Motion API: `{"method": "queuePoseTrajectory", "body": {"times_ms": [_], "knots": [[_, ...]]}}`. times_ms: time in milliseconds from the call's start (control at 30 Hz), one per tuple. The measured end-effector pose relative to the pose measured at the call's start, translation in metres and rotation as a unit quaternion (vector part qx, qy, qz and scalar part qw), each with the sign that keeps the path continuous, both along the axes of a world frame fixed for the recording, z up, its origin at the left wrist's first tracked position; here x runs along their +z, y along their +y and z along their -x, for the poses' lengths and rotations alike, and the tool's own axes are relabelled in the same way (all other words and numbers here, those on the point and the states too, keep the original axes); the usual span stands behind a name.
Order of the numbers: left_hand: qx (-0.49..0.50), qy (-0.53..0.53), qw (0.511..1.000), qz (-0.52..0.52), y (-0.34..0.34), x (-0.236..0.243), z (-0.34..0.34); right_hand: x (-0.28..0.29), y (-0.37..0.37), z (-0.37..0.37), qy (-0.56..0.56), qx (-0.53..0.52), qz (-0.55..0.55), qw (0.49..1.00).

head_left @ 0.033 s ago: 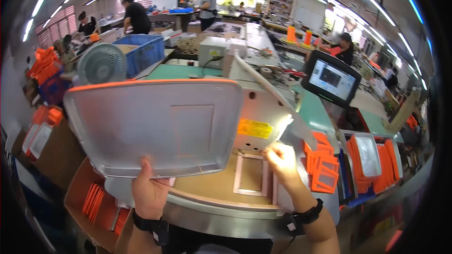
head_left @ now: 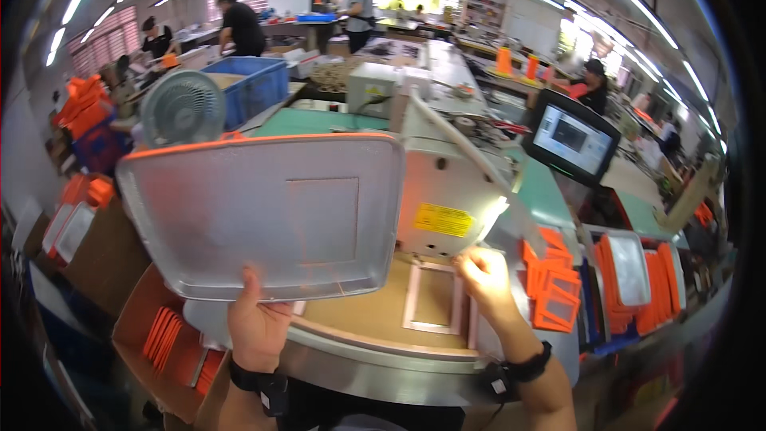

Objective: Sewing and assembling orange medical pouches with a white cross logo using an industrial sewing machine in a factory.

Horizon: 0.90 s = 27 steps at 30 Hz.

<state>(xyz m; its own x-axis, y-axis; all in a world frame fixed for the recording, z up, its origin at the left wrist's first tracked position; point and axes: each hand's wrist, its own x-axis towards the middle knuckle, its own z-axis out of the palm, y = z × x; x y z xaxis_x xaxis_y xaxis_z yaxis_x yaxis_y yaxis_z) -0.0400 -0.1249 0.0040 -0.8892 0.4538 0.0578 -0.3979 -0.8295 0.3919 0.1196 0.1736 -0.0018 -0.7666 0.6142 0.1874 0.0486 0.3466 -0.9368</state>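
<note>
Head view, one entry. Left hand (head_left: pixel 257 327): closed on the near edge of a large grey panel (head_left: pixel 263 215) with an orange rim, thumb up over its face, holding it raised and tilted toward the camera above the left half of the bench; a faint square outline shows at its middle. Right hand (head_left: pixel 484 277): fingers bent down onto the brown work plate (head_left: pixel 375 311), touching the right side of a pale rectangular frame (head_left: pixel 432 298) that lies flat just under the head of the sewing machine (head_left: pixel 455 183); whether it pinches the frame or only presses it, I cannot tell. Right of the plate: stacked orange pieces (head_left: pixel 554 287) and a tray of grey-and-orange panels (head_left: pixel 634 271). Far right: a monitor (head_left: pixel 570 136). Far left: a small fan (head_left: pixel 182 108) and a blue crate (head_left: pixel 254 84). Near left, below the bench: a carton of orange pieces (head_left: pixel 171 335). Step in hand, by judgement: the panel is held clear while the frame is set in place at the needle. The next move would call for lowering the panel flat and squaring its marked square with the frame.
</note>
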Motion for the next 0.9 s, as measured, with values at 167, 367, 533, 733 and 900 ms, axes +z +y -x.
{"method": "queuePoseTrajectory", "body": {"times_ms": [167,367,533,733,900], "knots": [[0.063,-0.023,0.997,0.024,-0.032,-0.025,0.007,0.021,-0.061,-0.015,-0.071,0.302,-0.045,0.95],[0.115,-0.072,0.99,0.045,-0.048,-0.024,0.002,0.043,-0.134,-0.02,-0.144,0.615,-0.118,0.767],[0.09,-0.096,0.99,0.051,-0.044,-0.022,0.004,0.049,-0.123,-0.021,-0.13,0.648,-0.035,0.75],[0.096,-0.105,0.988,0.065,-0.046,-0.024,0.009,0.047,-0.115,-0.016,-0.175,0.642,-0.01,0.746],[0.118,-0.108,0.985,0.061,-0.056,-0.025,0.015,0.045,-0.116,-0.012,-0.187,0.684,-0.027,0.705]]}}
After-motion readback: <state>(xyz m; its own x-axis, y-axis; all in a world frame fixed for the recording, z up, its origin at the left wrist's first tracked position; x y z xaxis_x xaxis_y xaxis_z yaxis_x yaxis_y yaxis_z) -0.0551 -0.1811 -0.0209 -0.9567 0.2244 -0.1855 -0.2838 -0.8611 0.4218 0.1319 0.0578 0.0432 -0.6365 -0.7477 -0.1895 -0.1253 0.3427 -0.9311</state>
